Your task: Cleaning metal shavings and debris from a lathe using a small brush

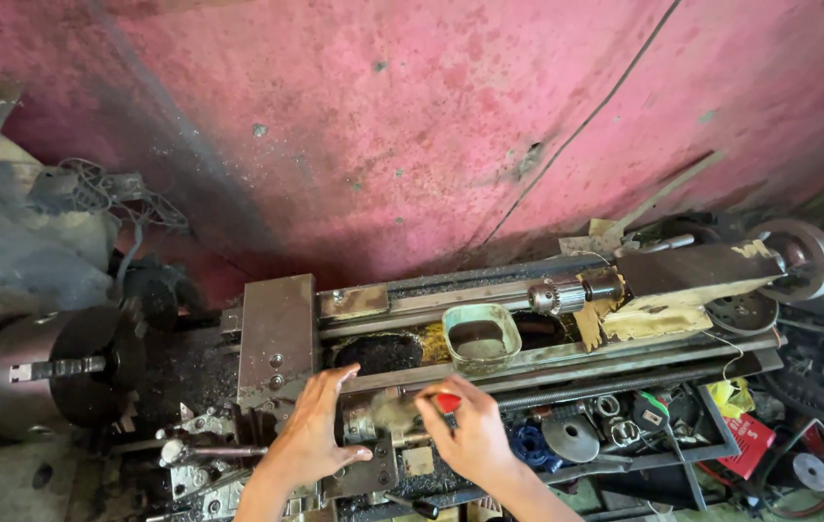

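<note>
Both bare hands work low on the greasy grey metal lathe carriage (pixel 335 454). Left hand (pixel 313 430) lies spread flat on it, gripping nothing. Right hand (pixel 470 435) pinches a small red-tipped tool (pixel 447 402), blurred, just above the carriage. Swarf lies around the steel chuck (pixel 30 377) at the left; oily fingers could slip onto sharp chips.

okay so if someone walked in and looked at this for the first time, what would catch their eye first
Most likely the big pink wall filling the top half, scuffed and stained. Below it a grimy lathe runs across the frame, with its chuck at far left and a small green tub sitting mid-bed. At bottom centre the left hand rests on the carriage while the right hand holds something red-tipped, blurred.
</note>
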